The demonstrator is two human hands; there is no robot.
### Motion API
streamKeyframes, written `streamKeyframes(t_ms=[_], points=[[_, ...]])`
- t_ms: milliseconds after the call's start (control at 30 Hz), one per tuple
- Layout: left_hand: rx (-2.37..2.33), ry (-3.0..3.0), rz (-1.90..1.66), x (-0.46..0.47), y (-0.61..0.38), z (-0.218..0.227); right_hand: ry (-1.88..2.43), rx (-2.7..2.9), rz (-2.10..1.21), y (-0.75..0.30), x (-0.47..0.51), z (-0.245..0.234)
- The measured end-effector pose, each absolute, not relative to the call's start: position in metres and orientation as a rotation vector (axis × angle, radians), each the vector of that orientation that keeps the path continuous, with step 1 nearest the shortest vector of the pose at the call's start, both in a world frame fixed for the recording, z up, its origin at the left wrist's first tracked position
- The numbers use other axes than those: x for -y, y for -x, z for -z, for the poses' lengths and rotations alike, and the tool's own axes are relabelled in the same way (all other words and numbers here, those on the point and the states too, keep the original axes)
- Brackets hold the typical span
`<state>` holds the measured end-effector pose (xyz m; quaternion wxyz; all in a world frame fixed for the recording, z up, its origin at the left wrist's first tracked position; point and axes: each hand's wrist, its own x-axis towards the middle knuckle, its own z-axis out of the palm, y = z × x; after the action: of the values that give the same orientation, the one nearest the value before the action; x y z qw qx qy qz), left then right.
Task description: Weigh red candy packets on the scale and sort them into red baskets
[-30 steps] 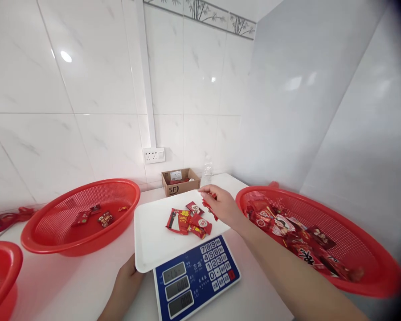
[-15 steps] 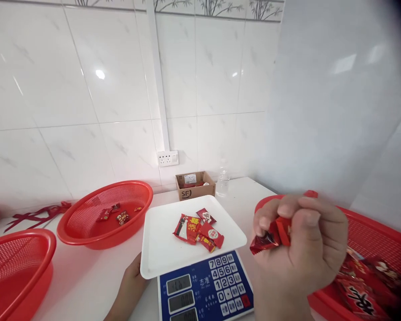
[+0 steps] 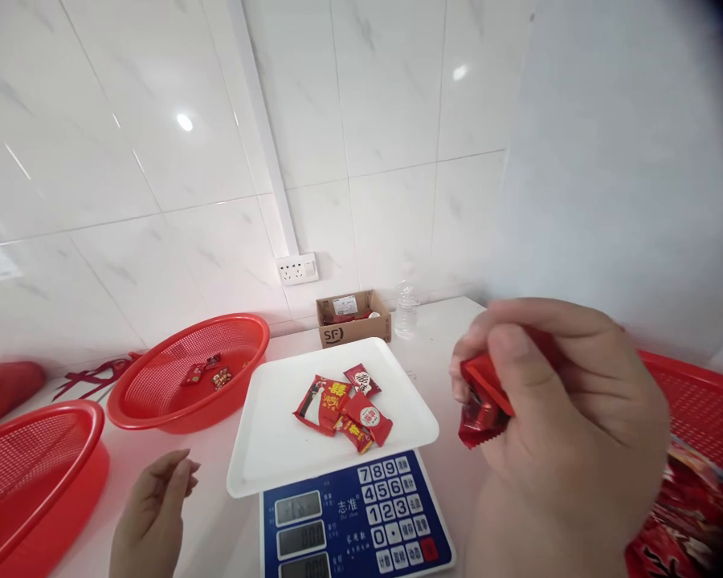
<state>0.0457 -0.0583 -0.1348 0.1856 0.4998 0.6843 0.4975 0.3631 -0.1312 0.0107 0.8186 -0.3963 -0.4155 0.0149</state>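
Observation:
My right hand [image 3: 569,393] is closed around red snack packets [image 3: 483,405] and is held up to the right of the scale. The palm hides part of them. Left of the scale, my left hand [image 3: 155,510] has its fingers curled together, with nothing showing in them. A digital scale [image 3: 353,514] with a blue keypad stands between my hands. Its white tray [image 3: 271,433] bears several red packets [image 3: 322,405], bunched right of the middle. Beside my right wrist, a red basket [image 3: 692,401] holds many red packets [image 3: 678,522], partly covered by the hand.
Another red basket [image 3: 157,401] with several small packets lies back left, and one more [image 3: 87,482] is nearer at the left edge. Against the tiled wall are a cardboard box [image 3: 355,329] and a clear bottle [image 3: 406,309]. Dark red ribbon [image 3: 90,379] lies behind the baskets.
My left hand has come out from beside the tray's edge and moved left. The right hand, still gripping packets, has turned and come closer to the camera. The view has tilted down slightly.

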Motion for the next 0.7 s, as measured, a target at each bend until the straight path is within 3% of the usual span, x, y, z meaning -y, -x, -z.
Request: streamKeyframes(t_ms=[100,233,400,700], points=[[-1.816,-1.719,-1.383,0.068,-0.071,0.103,0.83,0.888,-0.126,-0.369,0.125,-0.008],[-1.273,-2.489,-0.974,0.069,-0.132,0.063,0.875,0.984,-0.164,-0.372,0.123,-0.006],[-0.845,-2.832,-0.452,0.053,-0.194,0.051,0.851,1.057,-0.2,-0.377,0.126,-0.005],[-0.993,-2.785,0.026,0.011,-0.237,0.064,0.871,1.035,-0.198,-0.377,0.126,-0.004]])
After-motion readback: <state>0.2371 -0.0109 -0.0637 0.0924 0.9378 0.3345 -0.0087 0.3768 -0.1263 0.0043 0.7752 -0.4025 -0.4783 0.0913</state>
